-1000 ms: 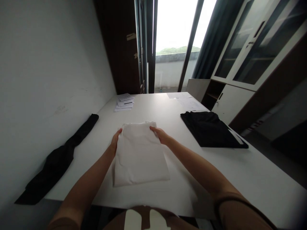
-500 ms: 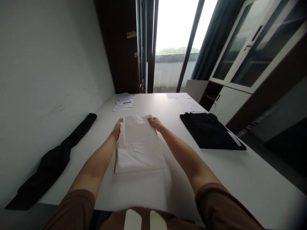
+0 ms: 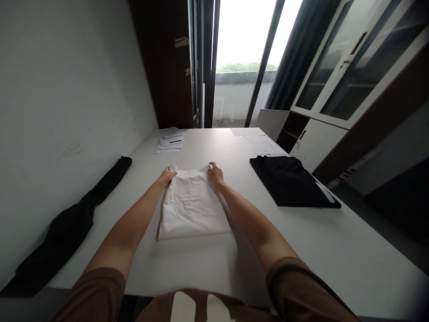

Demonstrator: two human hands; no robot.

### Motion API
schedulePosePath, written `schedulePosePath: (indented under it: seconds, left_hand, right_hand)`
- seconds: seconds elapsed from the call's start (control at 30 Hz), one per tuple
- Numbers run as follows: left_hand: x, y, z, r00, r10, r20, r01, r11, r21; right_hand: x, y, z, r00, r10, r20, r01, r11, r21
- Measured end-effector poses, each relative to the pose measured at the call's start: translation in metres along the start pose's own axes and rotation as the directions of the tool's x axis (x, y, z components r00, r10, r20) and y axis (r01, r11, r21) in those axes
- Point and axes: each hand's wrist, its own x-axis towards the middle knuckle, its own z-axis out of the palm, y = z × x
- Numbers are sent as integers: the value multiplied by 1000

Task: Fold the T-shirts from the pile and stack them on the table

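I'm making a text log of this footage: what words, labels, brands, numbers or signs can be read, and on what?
No text is legible.
Paper stack, far left of the table: any print is too small.
Flat sheets, far right: too faint.
Cream shapes on the brown shirt: cut off, unreadable.
Red marks at right: too blurred.
Folded white cloth: no lettering visible.

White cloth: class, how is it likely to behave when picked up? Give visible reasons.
The white cloth is probably floppy, since its top is wrinkled. It looks thin, so it is likely light for its size. Its flat shape makes rolling unlikely.
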Motion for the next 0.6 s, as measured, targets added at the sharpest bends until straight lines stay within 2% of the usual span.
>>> schedulePosePath:
  seconds: [0.13,0.27,0.47,0.53,0.6]
  left_hand:
    - [6,0,-11,995,57,-85,-42,985,169]
    - [8,0,-18,972,147,-181,-72,928,366]
    - [-2,-3,-10,945,239,-224,-57,792,608]
    - [-11,-3,-3,928,311,-205,-89,720,688]
    - [-20,-3,7,911,400,-97,-151,542,827]
  right_hand:
    - [4,6,-1,1000,-9,0,9,1000,10]
    - [2,8,1,1000,-29,-3,29,999,-24]
    - [-6,8,1,997,-60,-49,55,993,-102]
    - [-10,7,-2,993,-82,-79,71,988,-135]
    - [-15,3,-5,975,-169,-143,141,972,-189]
